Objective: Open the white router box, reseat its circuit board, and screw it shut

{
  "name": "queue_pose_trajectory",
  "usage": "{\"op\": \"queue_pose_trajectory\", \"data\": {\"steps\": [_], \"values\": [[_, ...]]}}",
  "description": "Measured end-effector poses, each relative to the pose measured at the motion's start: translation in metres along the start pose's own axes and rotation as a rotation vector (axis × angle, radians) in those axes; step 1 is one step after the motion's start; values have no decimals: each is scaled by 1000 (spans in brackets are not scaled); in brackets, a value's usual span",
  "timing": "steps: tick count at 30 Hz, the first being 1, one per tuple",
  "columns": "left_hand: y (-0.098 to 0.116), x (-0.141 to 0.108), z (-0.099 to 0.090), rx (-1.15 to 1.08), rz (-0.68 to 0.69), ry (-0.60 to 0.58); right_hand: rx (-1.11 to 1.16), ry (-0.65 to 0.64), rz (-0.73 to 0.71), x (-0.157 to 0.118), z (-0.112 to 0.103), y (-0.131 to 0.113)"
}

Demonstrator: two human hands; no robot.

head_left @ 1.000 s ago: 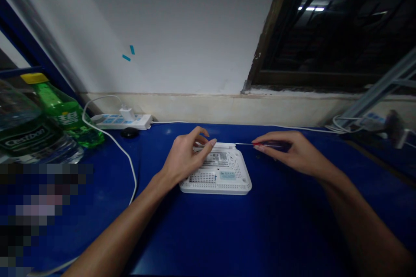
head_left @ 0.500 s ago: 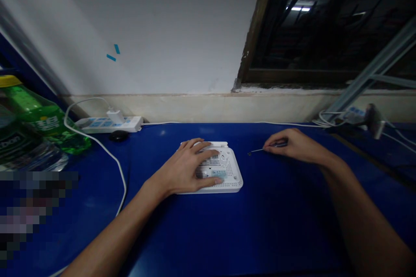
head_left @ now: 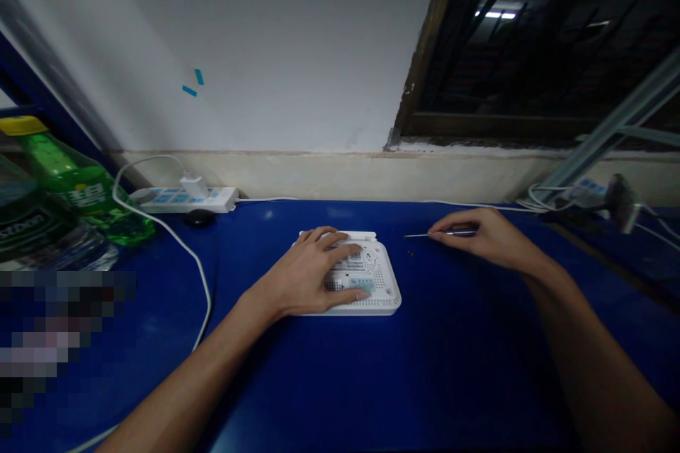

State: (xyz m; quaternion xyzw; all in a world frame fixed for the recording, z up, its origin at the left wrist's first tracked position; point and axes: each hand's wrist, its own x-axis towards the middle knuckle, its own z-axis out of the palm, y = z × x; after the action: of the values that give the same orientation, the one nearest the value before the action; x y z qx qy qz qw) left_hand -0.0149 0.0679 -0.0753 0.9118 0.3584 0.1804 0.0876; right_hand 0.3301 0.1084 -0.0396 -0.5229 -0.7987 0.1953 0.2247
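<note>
Blue bench top [head_left: 457, 375] runs along a white wall [head_left: 265, 49], with a dark window opening [head_left: 504, 64] to the right. Toward the far left corner stand a green plastic bottle [head_left: 79, 187] and a large water bottle [head_left: 32, 226], near a power strip [head_left: 185, 199] carrying a white charger [head_left: 194, 186]. A white cable [head_left: 202, 276] loops down the bench from the charger.

Unit under inspection: a white router [head_left: 377, 290], lying underside up at bench centre, vented base and printed labels showing. The person's left hand [head_left: 302, 276] lies across it, open with fingers spread, bearing on the casing without a closed grasp. The right hand [head_left: 491, 241] sits well to the right of the router, thumb and fingers closed on the handle of a small precision screwdriver [head_left: 462, 231]. Its thin shaft points left, level, with the tip apart from the casing.

Step observed: router steadied, driver held off it, no fastener engaged. Tiny dark specks [head_left: 409, 253] on the bench near the tip are too small to identify. Reaching the casing would call for closing that gap.
</note>
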Motion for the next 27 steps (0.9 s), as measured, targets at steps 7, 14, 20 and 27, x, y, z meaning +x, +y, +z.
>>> {"op": "queue_pose_trajectory", "data": {"steps": [7, 14, 20, 27], "values": [[-1, 0, 1, -7, -8, 7, 82, 62, -99, 0, 17, -29], [-1, 0, 1, 2, -4, 6, 60, -28, -193, 3, 30, -40], [-1, -1, 1, 14, -6, -10, 28, -63, -185, 4, 28, -34], [0, -1, -1, -2, -12, -17, 32, -65, -148, 2, 21, -32]]}}
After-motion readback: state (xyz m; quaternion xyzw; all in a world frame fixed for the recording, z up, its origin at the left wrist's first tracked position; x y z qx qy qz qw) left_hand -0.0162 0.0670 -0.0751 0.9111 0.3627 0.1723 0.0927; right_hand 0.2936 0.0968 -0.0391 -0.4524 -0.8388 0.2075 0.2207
